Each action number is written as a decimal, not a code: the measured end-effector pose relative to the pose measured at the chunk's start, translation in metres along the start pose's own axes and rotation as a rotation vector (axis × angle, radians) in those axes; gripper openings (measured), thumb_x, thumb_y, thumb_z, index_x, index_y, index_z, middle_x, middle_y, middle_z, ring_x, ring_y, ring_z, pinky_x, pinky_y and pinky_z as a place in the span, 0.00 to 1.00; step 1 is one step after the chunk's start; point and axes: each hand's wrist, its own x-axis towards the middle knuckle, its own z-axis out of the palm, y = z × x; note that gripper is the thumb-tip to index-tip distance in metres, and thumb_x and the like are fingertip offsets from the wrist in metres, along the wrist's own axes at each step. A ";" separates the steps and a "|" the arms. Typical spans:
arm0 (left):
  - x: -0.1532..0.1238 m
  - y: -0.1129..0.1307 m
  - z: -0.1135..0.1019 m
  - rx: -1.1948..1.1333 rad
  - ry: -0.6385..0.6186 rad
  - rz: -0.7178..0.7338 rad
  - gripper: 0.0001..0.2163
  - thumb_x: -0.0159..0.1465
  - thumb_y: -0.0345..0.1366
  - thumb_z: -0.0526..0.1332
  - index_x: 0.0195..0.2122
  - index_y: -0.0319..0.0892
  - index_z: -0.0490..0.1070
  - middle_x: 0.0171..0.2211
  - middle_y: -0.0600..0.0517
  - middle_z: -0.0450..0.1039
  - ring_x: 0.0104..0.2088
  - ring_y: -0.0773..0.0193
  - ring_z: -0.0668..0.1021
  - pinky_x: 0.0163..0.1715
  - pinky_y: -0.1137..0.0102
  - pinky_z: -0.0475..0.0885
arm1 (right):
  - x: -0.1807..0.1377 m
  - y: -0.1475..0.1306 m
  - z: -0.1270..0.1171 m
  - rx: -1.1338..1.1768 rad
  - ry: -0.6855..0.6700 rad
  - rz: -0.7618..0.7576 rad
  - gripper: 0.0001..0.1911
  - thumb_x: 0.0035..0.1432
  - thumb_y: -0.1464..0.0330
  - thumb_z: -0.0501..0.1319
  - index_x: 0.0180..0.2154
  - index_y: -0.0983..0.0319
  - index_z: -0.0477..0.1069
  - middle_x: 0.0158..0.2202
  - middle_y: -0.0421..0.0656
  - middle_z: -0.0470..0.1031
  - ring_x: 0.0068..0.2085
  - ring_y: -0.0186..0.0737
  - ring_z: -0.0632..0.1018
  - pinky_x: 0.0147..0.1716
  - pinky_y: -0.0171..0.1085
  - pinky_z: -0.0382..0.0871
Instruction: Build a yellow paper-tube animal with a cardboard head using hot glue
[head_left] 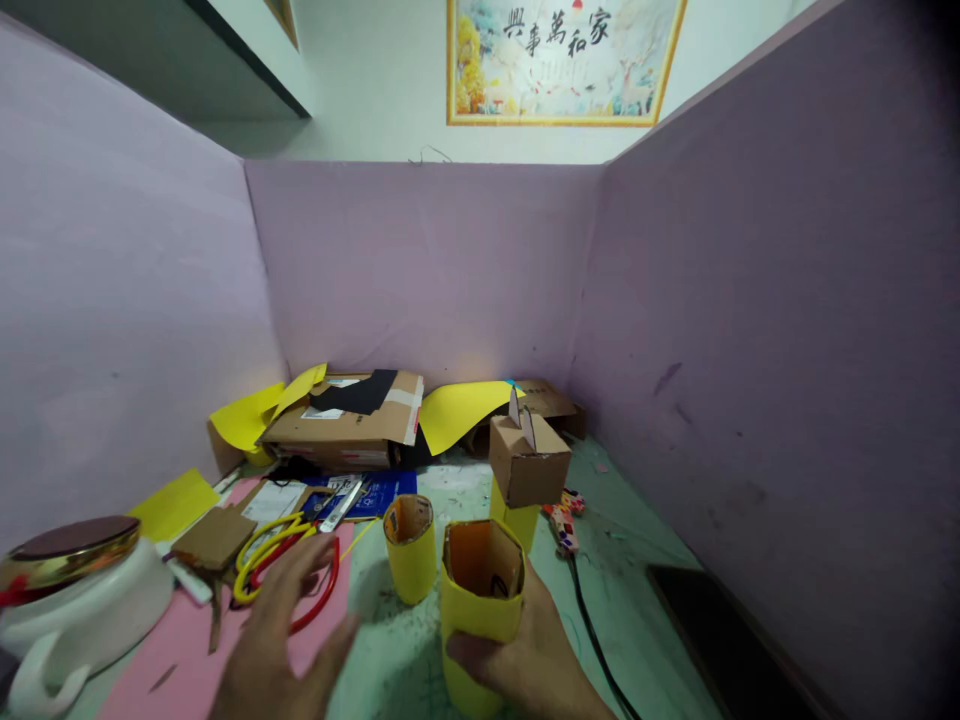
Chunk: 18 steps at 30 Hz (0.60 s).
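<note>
My right hand (536, 655) is wrapped round a yellow paper-covered cardboard tube (480, 610), held upright near the bottom middle with its open top facing me. My left hand (281, 640) hovers open to the left of it, fingers spread above the pink sheet (180, 660), fingertips close to the yellow scissors (264, 548) and red scissors (319, 598). A smaller yellow tube (411, 550) stands just behind, between the two hands. Farther right, a small brown cardboard box (529, 462) sits on top of another yellow tube (517, 522).
Purple partition walls enclose the desk on three sides. At the back lie flattened cardboard boxes (352, 425) and yellow paper sheets (457, 410). A white pot with a gold-rimmed lid (79, 590) stands at left. A black cable (592, 630) and a dark slab (720, 640) lie at right.
</note>
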 end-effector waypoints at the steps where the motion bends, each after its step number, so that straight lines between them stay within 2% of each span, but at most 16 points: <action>1: 0.012 -0.011 -0.009 0.009 -0.035 -0.052 0.25 0.55 0.53 0.58 0.52 0.48 0.67 0.51 0.48 0.73 0.49 0.50 0.76 0.51 0.54 0.71 | 0.001 0.001 0.001 0.009 0.005 -0.006 0.25 0.35 0.77 0.60 0.40 0.59 0.64 0.37 0.40 0.74 0.36 0.44 0.76 0.34 0.39 0.71; 3: 0.034 -0.030 -0.020 0.074 -0.079 -0.159 0.22 0.53 0.52 0.57 0.44 0.46 0.72 0.45 0.48 0.78 0.43 0.52 0.79 0.45 0.59 0.75 | 0.001 0.002 0.003 0.032 0.043 -0.024 0.24 0.34 0.76 0.59 0.39 0.58 0.64 0.36 0.40 0.74 0.34 0.43 0.75 0.33 0.39 0.71; 4: 0.043 -0.037 -0.021 0.121 -0.175 -0.174 0.21 0.53 0.49 0.57 0.42 0.44 0.73 0.43 0.47 0.78 0.42 0.52 0.80 0.44 0.61 0.75 | 0.001 0.003 0.003 0.028 0.066 -0.033 0.24 0.33 0.76 0.58 0.38 0.58 0.64 0.36 0.40 0.74 0.35 0.44 0.75 0.33 0.40 0.71; 7: 0.059 -0.048 -0.015 0.379 -0.347 -0.126 0.18 0.56 0.39 0.54 0.44 0.39 0.73 0.47 0.44 0.77 0.49 0.50 0.77 0.48 0.61 0.71 | 0.001 0.006 0.004 -0.028 0.087 -0.055 0.25 0.32 0.75 0.57 0.38 0.58 0.65 0.36 0.40 0.73 0.34 0.44 0.74 0.34 0.40 0.70; 10: 0.063 -0.046 -0.005 0.651 -0.441 -0.076 0.19 0.57 0.31 0.52 0.49 0.38 0.71 0.52 0.42 0.73 0.54 0.51 0.73 0.51 0.61 0.67 | 0.001 0.011 0.006 -0.059 0.086 -0.053 0.23 0.33 0.74 0.57 0.38 0.58 0.67 0.33 0.40 0.73 0.33 0.44 0.74 0.33 0.40 0.70; 14: 0.065 -0.042 0.002 0.772 -0.489 -0.066 0.18 0.56 0.27 0.52 0.47 0.40 0.70 0.49 0.41 0.74 0.50 0.52 0.75 0.46 0.62 0.68 | 0.000 0.013 0.010 -0.053 0.126 -0.076 0.19 0.35 0.73 0.59 0.35 0.57 0.66 0.32 0.40 0.74 0.33 0.45 0.74 0.34 0.40 0.70; 18: 0.073 -0.042 0.007 0.808 -0.484 -0.077 0.13 0.58 0.30 0.51 0.42 0.37 0.70 0.46 0.35 0.73 0.48 0.42 0.74 0.43 0.55 0.67 | -0.002 0.009 0.008 -0.011 0.095 -0.078 0.19 0.38 0.71 0.60 0.37 0.58 0.68 0.33 0.41 0.75 0.35 0.46 0.75 0.34 0.40 0.70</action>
